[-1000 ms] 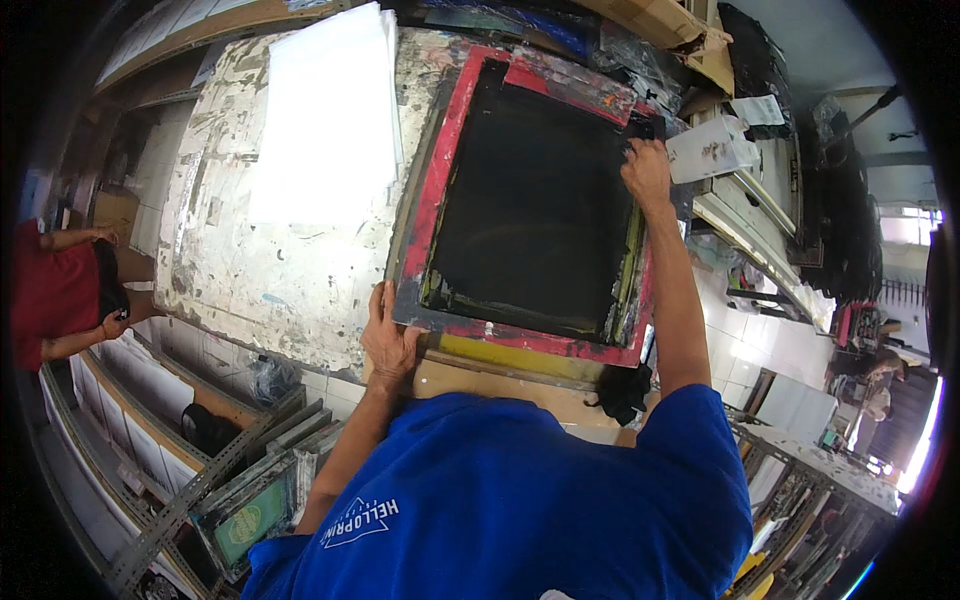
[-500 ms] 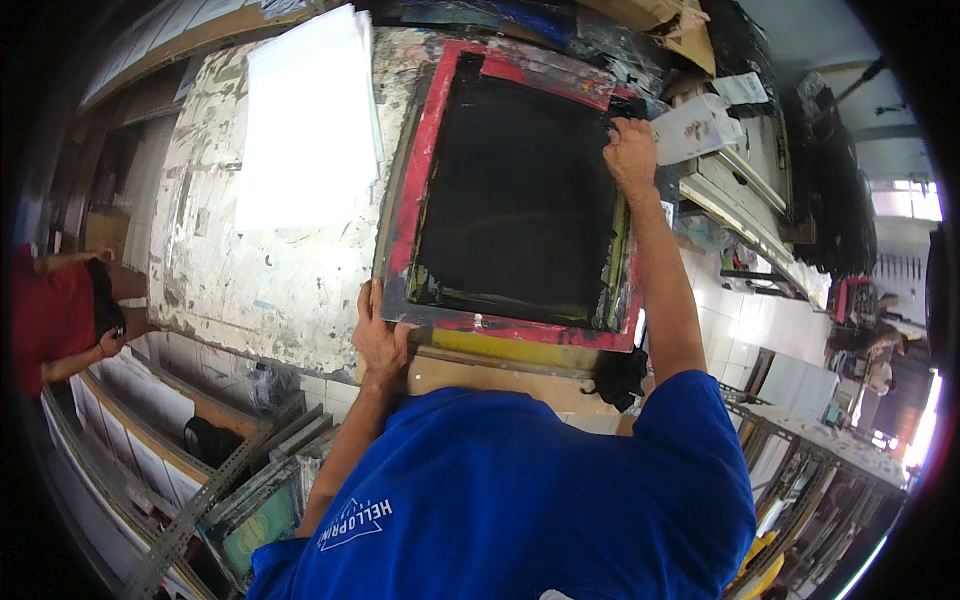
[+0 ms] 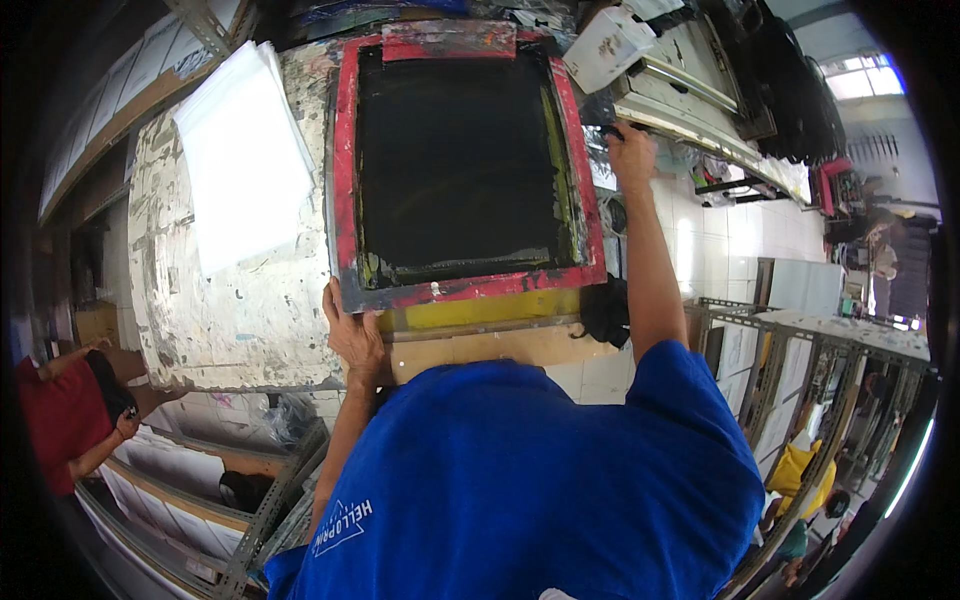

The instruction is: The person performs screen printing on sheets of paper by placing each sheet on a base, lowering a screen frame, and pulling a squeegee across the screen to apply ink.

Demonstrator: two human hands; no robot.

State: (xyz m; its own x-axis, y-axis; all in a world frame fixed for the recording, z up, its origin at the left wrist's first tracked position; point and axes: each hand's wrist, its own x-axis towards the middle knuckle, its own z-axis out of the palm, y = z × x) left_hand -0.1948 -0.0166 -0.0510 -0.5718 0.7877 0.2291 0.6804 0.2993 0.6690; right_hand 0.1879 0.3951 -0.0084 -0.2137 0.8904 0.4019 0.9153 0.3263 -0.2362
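A screen printing frame (image 3: 346, 150) with red, paint-smeared sides and a black mesh area (image 3: 455, 165) lies on the worktable in front of me. My left hand (image 3: 355, 340) is closed at its near left corner, fingers on the edge. Off the frame's right side, my right hand (image 3: 632, 155) is closed, apart from the frame. A small dark bit shows at its fingers, but I cannot make out what it is. Under the frame's near edge, a yellow strip (image 3: 480, 308) shows beside a light wooden board (image 3: 470, 347).
Left of the frame, white paper sheets (image 3: 240, 160) lie on the stained tabletop (image 3: 250, 330). A whitish plastic container (image 3: 607, 48) stands at the far right. A black cloth (image 3: 605, 310) hangs near the frame's right corner. At far left is a person in red (image 3: 70, 425).
My right hand has moved from the frame's far right corner to beyond its right side, nearer to me. My left hand stays at the near left corner. The view has shifted rightward.
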